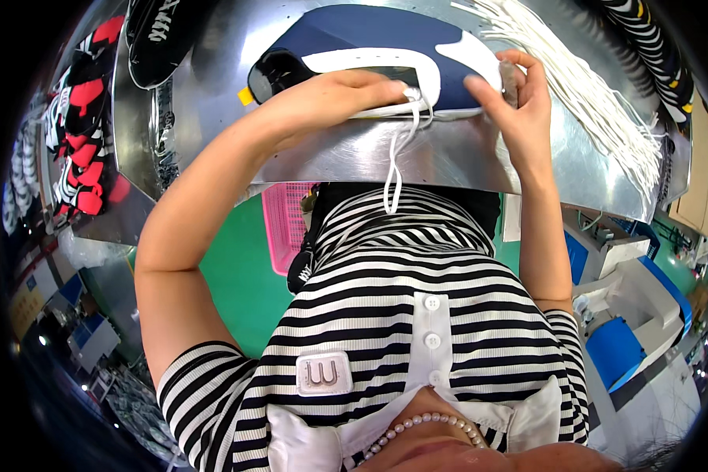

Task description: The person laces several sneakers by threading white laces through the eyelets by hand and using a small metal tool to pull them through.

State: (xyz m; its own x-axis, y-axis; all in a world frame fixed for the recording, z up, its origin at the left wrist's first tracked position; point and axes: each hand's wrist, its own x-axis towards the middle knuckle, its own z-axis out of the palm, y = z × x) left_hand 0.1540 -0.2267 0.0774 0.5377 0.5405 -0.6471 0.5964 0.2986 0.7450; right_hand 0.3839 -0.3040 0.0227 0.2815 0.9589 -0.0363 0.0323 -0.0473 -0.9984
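Observation:
A navy and white shoe upper lies sideways on the metal table, its black-lined heel to the left with a yellow tab. My left hand reaches over its opening, fingertips closed on a white shoelace at the eyelet row. The lace hangs in a loop past the table's front edge. At the white toe, my right hand grips the upper's end, thumb on the near side and fingers curled on the far side. A grey-brown patch shows by those fingers; I cannot tell what it is.
A bundle of white laces spreads along the table's right side. Black striped pieces line the far right. A black shoe upper lies at the far left, red and black pieces beyond it. Below stands a pink basket.

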